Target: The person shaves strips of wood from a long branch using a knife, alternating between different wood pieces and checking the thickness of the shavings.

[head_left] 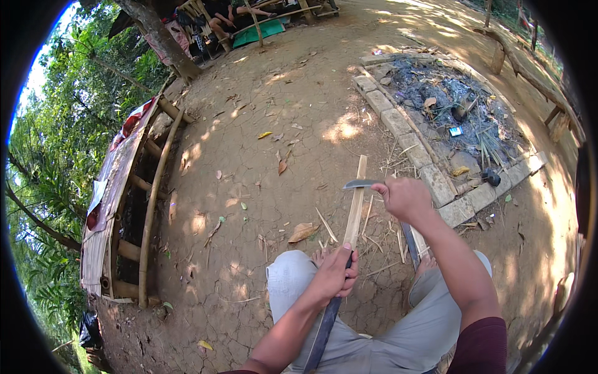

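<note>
My left hand (336, 274) is closed around a long bamboo strip (355, 206), pale above the grip and dark below it, which runs from my lap out over the dirt. My right hand (405, 196) grips a knife whose curved dark blade (360, 184) points left and lies across the strip near its far end. A dark shaft (410, 240) runs back under my right forearm; it looks like the knife's long handle. My knees in grey shorts (398, 330) and my bare toes (319, 254) are below the hands.
A brick-edged pit (436, 181) holding ash and litter lies to the right. A low bamboo rack (149, 206) covered with cloth stands on the left. Bamboo slivers and dry leaves (302, 232) scatter the cracked dirt. A tree trunk (165, 40) and seated people (218, 19) are far ahead.
</note>
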### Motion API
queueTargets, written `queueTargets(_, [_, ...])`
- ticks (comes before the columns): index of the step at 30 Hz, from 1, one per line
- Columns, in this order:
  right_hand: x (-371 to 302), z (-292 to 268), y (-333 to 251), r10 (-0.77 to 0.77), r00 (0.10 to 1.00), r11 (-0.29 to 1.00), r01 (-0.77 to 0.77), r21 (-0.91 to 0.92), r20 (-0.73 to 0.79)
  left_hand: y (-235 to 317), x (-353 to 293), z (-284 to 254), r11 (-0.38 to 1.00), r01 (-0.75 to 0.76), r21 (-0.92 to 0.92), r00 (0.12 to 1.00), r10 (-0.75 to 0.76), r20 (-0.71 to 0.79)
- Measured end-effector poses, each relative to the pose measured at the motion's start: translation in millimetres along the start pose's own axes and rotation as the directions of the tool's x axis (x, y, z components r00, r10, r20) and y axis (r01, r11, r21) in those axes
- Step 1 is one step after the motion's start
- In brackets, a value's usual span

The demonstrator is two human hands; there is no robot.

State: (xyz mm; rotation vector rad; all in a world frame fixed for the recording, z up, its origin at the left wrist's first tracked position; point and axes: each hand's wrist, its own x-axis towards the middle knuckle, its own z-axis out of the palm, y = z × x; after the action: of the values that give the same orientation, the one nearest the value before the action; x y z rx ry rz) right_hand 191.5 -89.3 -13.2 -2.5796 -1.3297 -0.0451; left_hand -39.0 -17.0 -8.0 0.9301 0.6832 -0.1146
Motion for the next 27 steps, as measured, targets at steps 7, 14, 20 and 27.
queueTargets(7, [30.7, -9.9, 76.4, 0.396, 0.918, 0.901, -0.390, 0.188, 0.005, 1.8, -4.4, -7.2, 0.999, -0.026, -0.032, 1.000, 0.026, 0.008])
queueTargets(14, [-25.8, -9.1, -21.3, -0.066, 0.998, 0.986, 0.066, 0.156, -0.003, -1.2, 7.1, 2.2, 0.994, -0.053, 0.097, 0.997, 0.058, -0.050])
queueTargets(20, [-1.7, -2.7, 14.0, -0.027, 0.999, 0.998, 0.029, 0.055, -0.030, -9.7, -0.7, 4.8, 0.987, -0.082, 0.138, 0.996, 0.085, -0.015])
queueTargets(27, [19.4, -3.0, 38.2, 0.043, 0.997, 0.999, -0.043, -0.007, -0.066, -5.4, 3.7, 7.6, 0.988, -0.035, 0.148, 0.999, 0.035, 0.003])
